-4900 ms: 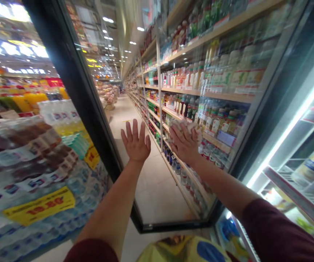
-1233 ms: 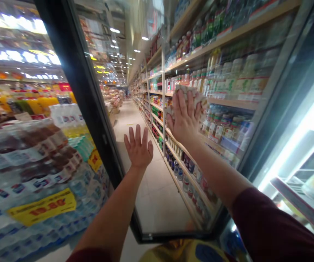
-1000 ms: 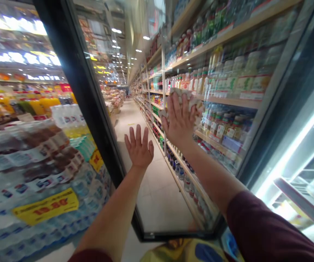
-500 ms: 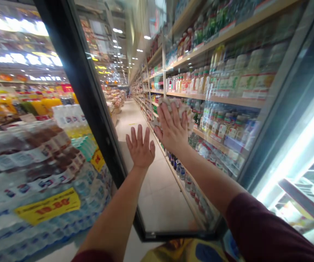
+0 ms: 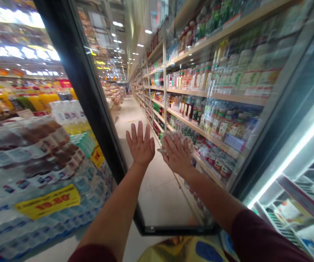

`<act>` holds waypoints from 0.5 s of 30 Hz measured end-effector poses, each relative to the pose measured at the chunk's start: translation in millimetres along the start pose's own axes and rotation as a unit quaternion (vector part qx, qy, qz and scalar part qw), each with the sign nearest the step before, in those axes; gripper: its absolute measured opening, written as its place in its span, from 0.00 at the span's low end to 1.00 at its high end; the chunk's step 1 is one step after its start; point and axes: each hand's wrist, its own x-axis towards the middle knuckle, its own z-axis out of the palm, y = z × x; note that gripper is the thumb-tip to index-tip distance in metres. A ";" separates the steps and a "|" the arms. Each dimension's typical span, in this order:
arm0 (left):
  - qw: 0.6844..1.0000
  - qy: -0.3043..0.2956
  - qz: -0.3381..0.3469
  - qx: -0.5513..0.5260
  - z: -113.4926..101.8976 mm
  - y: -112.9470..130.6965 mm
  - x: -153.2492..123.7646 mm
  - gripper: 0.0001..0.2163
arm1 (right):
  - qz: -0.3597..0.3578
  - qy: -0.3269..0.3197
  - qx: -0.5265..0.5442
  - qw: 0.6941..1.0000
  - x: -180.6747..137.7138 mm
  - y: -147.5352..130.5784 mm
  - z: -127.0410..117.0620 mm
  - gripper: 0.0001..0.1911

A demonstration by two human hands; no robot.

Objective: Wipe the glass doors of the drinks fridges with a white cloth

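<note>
Maroon sleeves [image 5: 260, 236] reach in from the frame's bottom edge. Near centre, the left hand [image 5: 141, 147] lies flat, fingers apart, against a black-framed glass door [image 5: 177, 230]; just right of it, the right hand [image 5: 176, 156] stretches its fingers over a crumpled pale cloth [image 5: 187, 142] on the pane. Packed bottles [image 5: 44, 142] with a yellow price sign [image 5: 49, 202] fill the lower left; beyond the glass, drink shelves [image 5: 239, 98] line the right and an aisle [image 5: 129, 109] recedes.
</note>
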 end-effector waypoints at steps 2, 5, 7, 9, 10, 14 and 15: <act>1.000 0.006 0.009 0.007 1.4 -0.7 -0.1 0.25 | -0.038 0.005 0.002 0.999 -11.1 2.5 2.7 0.31; 1.000 0.015 0.009 0.012 4.0 -1.7 -0.1 0.25 | -0.038 0.042 -0.020 0.998 2.1 13.0 -2.3 0.32; 0.999 0.024 0.015 0.014 5.4 -2.5 0.0 0.25 | -0.023 0.057 -0.028 0.998 11.3 17.0 -4.4 0.33; 0.999 0.026 0.019 0.012 6.0 -3.1 0.1 0.26 | -0.009 0.057 -0.032 0.998 6.8 14.6 -1.2 0.33; 0.999 0.025 0.018 0.011 6.1 -3.4 0.2 0.26 | -0.012 0.058 -0.034 0.998 -1.0 11.3 1.9 0.33; 1.000 0.019 0.016 0.006 5.1 -4.1 0.3 0.26 | -0.089 0.050 -0.042 0.994 -40.2 3.3 10.6 0.28; 1.000 0.016 0.018 0.007 5.0 -4.1 0.3 0.26 | -0.105 0.045 -0.042 0.993 -44.4 6.4 9.2 0.27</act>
